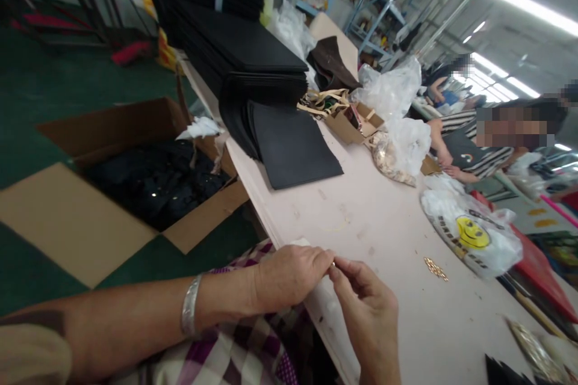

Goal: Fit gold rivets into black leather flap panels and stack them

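My left hand (289, 277) and my right hand (368, 313) meet fingertip to fingertip just above the near edge of the pale worktable (379, 216). Both are closed in a pinch on a tiny shiny piece (333, 264) that is too small to name. A silver bangle (190, 305) sits on my left wrist. A small heap of gold metal bits (436, 268) lies on the table to the right of my hands. Checked purple cloth (244, 343) lies in my lap below them.
Black sheets (289, 138) are stacked at the table's far left. An open cardboard box (135, 180) with dark goods stands on the green floor. A smiley plastic bag (474, 234) and clear bags (397, 144) lie at the right. A person in a striped top (478, 150) sits opposite.
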Available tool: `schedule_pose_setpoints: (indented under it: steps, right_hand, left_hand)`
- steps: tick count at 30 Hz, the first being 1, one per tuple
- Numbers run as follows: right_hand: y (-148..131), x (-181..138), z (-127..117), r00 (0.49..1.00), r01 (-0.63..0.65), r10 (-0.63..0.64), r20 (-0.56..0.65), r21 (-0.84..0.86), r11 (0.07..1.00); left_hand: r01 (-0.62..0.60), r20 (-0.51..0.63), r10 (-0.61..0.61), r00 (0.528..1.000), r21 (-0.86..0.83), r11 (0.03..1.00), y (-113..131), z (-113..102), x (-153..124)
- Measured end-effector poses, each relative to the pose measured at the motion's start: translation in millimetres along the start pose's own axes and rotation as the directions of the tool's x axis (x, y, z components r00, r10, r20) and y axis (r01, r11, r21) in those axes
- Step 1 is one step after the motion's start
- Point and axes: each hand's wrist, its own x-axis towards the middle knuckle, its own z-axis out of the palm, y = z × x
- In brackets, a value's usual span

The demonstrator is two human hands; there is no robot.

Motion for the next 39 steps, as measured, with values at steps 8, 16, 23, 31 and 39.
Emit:
schedule_pose_setpoints:
  steps: [8,16,23,31,39]
  right_hand:
    - [-2,25,32,0.998,-0.063,0.063,-0.019,0.026,0.998]
    - [-21,60,62,0.995,0.033,-0.042,0.096,0.091,0.995]
    - [-32,151,85,0.954,0.297,-0.291,0.077,-0.081,0.951]
    - [-25,202,124,0.796,0.598,-0.549,0.254,-0.471,0.649]
    - [-1,102,68,0.788,0.398,-0.294,0.541,-0.083,0.914]
  left_hand:
    - [0.080,-0.017,-0.078,0.997,0.131,0.988,-17,-5,-5]
    - [0.190,-0.121,-0.192,0.974,-0.026,0.981,-46,-23,-10]
    - [0.407,-0.201,-0.761,0.617,-0.746,0.527,-79,-55,-26]
    - [0.298,-0.287,-0.882,0.375,-0.863,0.407,-115,-72,-39]
    - [0.242,0.044,-0.841,0.540,-0.965,0.105,-103,-62,-38]
